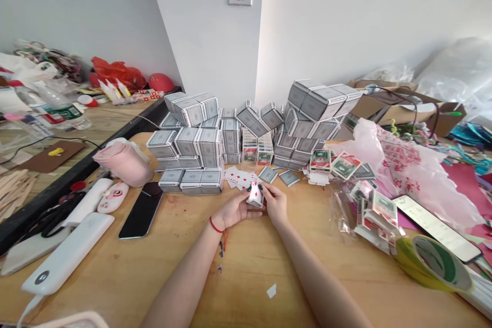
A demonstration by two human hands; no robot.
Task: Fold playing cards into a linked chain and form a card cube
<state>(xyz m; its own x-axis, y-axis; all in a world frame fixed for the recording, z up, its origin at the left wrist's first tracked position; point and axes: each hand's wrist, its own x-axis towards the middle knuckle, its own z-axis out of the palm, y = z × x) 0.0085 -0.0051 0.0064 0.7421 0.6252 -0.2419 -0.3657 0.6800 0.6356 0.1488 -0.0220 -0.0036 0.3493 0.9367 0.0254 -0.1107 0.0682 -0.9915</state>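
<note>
Both of my hands meet at the middle of the table around a playing card [255,195] that shows red diamonds and looks bent or folded. My left hand [237,208] grips its left side, thumb on top. My right hand [275,202] pinches its right edge. Just beyond lie several loose diamond cards [237,178], face up, and two small grey patterned pieces [268,175]. Behind them rises a structure of grey patterned card blocks [209,146], stacked in steps on the left and higher on the right [313,102].
To the left lie a black phone [141,210], a white power bank [69,253] and a pink roll [123,161]. On the right are opened card boxes [378,212], a lit phone [438,228], yellow tape [432,264] and a plastic bag [411,164]. A paper scrap [271,291] lies in front.
</note>
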